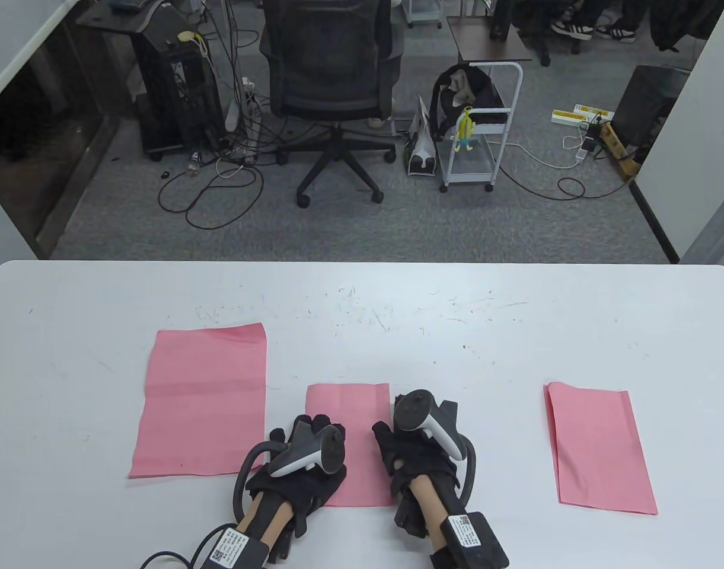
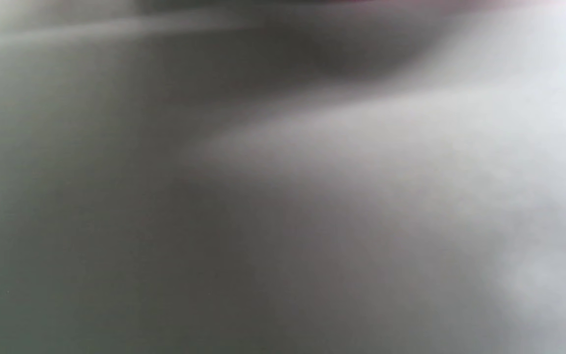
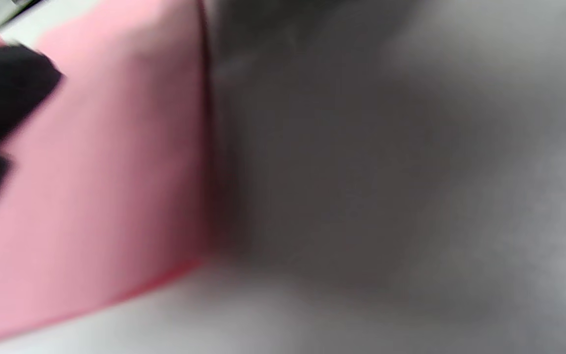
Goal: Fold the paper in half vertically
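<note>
A narrow pink paper (image 1: 353,441), folded in half, lies on the white table (image 1: 362,308) near the front edge. My left hand (image 1: 305,450) rests flat on its left side. My right hand (image 1: 406,450) rests on its right edge. Both hands lie palm down with trackers on their backs. In the right wrist view the pink paper (image 3: 96,187) fills the left side with its edge against the table, and a black gloved fingertip (image 3: 3,88) lies on it. The left wrist view is a grey blur.
A larger flat pink sheet (image 1: 201,403) lies to the left, its corner under my left wrist. Another folded pink sheet (image 1: 599,447) lies to the right. Beyond the table's far edge stand an office chair (image 1: 332,89) and a white cart (image 1: 480,124).
</note>
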`<state>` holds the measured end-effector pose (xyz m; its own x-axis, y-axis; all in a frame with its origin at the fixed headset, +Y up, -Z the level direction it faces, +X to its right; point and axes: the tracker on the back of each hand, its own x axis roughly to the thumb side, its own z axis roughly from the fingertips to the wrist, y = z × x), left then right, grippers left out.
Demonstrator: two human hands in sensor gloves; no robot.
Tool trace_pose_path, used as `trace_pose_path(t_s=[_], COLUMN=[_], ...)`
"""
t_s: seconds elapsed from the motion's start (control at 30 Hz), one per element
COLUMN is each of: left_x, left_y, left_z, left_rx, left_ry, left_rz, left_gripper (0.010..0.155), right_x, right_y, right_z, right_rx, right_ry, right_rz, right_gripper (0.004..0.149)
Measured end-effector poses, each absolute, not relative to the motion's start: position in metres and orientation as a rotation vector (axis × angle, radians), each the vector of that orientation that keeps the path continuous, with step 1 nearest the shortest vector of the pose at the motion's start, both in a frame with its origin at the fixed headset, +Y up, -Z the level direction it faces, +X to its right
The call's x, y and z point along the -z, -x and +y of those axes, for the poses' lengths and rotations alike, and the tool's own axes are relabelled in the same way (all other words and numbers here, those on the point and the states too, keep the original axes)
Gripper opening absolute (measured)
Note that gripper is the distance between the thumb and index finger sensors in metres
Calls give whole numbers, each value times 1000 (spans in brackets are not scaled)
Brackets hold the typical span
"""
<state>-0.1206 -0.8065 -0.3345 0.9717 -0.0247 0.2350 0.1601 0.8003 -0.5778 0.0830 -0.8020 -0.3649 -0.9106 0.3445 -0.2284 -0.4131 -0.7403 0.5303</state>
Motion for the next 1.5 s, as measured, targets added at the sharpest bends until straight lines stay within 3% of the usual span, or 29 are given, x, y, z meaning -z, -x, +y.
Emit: trace_pose_path(t_s=[0.3,0.8,0.9,1.1,1.5], left_x=[334,334,334,334,335], left_y=[121,121,121,121,120], left_z=[-807,-806,-806,-806,-801], left_rx=[100,102,103,101,112], left_ry=[629,633,632,633,613], left_rz=[-222,-221,-221,-221,-210], left_gripper=[75,75,75,75,75], right_x=[358,342,341,342,340], right_y=[-72,-51,-59,-74,-73], right_z=[-807,-780,-773,-790,-792], right_rx=[-2726,-2640,-2487,-2266,-2307], right_ry=[100,-123,-22,160,168], right_rz=[826,703,638,673,627], right_gripper=[73,71,70,64,60])
